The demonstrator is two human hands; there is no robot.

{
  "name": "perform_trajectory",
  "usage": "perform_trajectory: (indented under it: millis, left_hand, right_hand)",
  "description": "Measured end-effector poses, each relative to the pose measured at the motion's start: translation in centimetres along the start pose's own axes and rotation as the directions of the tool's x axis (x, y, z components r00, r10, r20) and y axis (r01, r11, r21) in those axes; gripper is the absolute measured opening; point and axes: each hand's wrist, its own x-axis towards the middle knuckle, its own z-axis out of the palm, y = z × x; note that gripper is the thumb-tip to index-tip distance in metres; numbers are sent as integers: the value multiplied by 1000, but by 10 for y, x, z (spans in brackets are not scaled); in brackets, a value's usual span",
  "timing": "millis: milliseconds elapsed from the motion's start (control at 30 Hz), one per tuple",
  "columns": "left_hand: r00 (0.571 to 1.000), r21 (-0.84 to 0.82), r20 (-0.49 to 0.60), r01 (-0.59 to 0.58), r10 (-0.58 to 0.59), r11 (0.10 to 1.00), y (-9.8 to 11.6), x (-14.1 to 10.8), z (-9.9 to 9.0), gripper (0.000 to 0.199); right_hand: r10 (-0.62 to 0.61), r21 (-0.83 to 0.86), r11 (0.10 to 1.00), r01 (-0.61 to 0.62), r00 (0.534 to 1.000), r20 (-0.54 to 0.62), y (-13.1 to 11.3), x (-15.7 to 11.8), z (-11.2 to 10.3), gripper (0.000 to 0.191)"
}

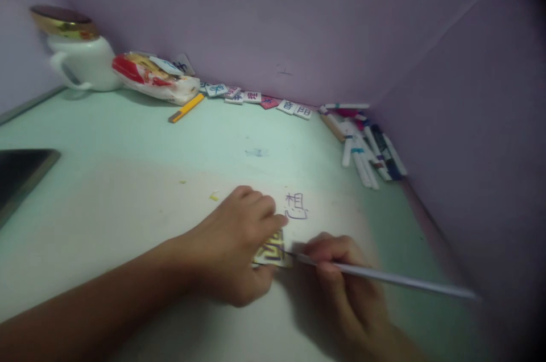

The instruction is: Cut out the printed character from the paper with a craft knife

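Note:
My left hand (241, 245) is closed on a small white card (273, 251) with a thick yellow and dark character on it, pressing it to the table. The fingers hide the card's left part. In my right hand (345, 271) is a slim silver pen-like tool (396, 279), gripped near its front. Its thin dark tip touches or nearly touches the card's right edge; blur hides which. Just beyond the card, a purple handwritten character (296, 206) stands on the pale work surface (128, 203).
Yellow scraps (214, 196) lie left of the character. Along the back wall are a white mug (91, 63), a red-and-white packet (153, 78), a yellow-orange stick (186, 108) and several character cards (288, 106). Markers (362, 152) are piled at right. A dark flat device (23, 177) lies left.

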Motion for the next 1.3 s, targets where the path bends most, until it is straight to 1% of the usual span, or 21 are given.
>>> perform_trajectory:
  millis: [100, 300, 433, 567, 800, 1133, 1300]
  left_hand:
    - [1000, 9, -5, 3, -3, 1000, 1, 0, 0, 39]
    - [1000, 2, 2, 8, -8, 1000, 3, 0, -1, 39]
    - [1000, 7, 5, 8, -8, 1000, 3, 0, 0, 39]
    - [1000, 12, -1, 4, -4, 1000, 1, 1, 1, 38]
    - [1000, 13, 5, -4, 4, 1000, -1, 1, 1, 37]
    - [1000, 20, -17, -14, 14, 1000, -2, 2, 2, 37]
    - [1000, 18, -22, -16, 16, 1000, -1, 0, 2, 36]
  right_hand:
    - [7, -19, 1000, -7, 1000, 8, 0, 1, 0, 13]
    - [7, 15, 1000, -8, 1000, 19, 2, 0, 1, 14]
    - [-10, -18, 1000, 10, 1000, 16, 0, 1, 1, 12]
    - [-28, -70, 997, 32, 998, 47, -5, 5, 1, 11]
    - [-24, -182, 983, 34, 998, 55, -10, 12, 0, 13]
    - [-36, -221, 974, 52, 996, 77, -13, 15, -4, 14]
    - [-13, -229, 973, 26, 998, 59, -13, 14, -2, 14]
